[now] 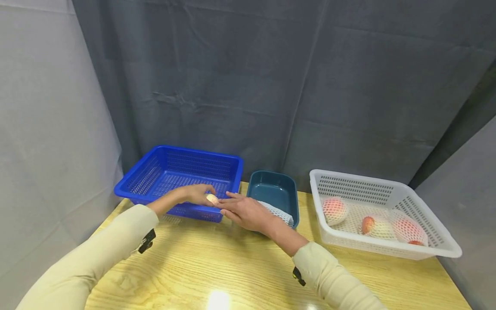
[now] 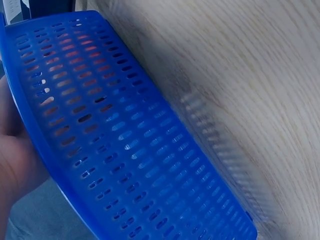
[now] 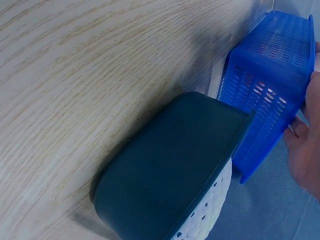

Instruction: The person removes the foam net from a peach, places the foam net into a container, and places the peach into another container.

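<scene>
Sleeves (image 1: 85, 258) lead to the blue basket (image 1: 197, 165), over whose near right corner the left hand (image 1: 195, 193) pinches a fruit (image 1: 212, 198), perhaps touched by the straight-fingered right hand (image 1: 248, 211), and a slackened grip could drop it off the rim.

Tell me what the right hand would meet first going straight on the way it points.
Most likely the pale fruit at the left hand; whether the right hand touches it is unclear.

The blue basket (image 1: 193, 162) is smooth, slightly glossy plastic. Across the lower frame, the surface (image 1: 170, 258) shows glossy wood grain. Matt, creased dark cloth (image 1: 248, 86) fills the top.
</scene>
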Demonstrator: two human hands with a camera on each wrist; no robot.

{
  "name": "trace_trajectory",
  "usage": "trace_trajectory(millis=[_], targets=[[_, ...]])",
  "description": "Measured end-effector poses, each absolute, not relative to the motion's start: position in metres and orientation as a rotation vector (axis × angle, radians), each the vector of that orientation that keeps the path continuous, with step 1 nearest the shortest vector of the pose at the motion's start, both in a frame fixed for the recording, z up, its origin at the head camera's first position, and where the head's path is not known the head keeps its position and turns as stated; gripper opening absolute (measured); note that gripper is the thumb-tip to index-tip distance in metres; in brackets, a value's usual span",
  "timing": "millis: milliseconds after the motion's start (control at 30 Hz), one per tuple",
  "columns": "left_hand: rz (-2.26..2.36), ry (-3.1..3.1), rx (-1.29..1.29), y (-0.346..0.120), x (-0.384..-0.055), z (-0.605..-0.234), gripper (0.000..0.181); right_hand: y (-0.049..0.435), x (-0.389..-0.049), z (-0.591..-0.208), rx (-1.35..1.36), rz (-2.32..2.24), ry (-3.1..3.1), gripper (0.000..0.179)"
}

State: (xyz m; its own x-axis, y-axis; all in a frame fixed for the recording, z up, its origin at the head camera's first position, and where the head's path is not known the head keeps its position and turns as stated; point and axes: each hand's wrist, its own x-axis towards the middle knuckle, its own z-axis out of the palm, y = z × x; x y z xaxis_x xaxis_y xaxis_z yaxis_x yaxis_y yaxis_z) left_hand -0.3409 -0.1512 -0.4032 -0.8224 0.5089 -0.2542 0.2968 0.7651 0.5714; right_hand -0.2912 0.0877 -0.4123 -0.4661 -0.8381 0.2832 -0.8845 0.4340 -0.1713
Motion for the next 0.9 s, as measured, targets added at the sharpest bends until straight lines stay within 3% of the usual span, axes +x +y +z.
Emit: trace_trajectory(millis=[667, 900], targets=[[0.729, 2.528, 0.571, -0.1565, -0.3393, -0.3981, 0.057, 0.0852, -0.2899, -0.4097, 1.514, 0.404, -2.551, 0.039], [0.764, 2.533, 0.561, -0.1556, -0.3371, -0.3943, 0.067, 0.0858, -0.2898, -0.4088, 1.51, 0.375, -2.559, 0.039]])
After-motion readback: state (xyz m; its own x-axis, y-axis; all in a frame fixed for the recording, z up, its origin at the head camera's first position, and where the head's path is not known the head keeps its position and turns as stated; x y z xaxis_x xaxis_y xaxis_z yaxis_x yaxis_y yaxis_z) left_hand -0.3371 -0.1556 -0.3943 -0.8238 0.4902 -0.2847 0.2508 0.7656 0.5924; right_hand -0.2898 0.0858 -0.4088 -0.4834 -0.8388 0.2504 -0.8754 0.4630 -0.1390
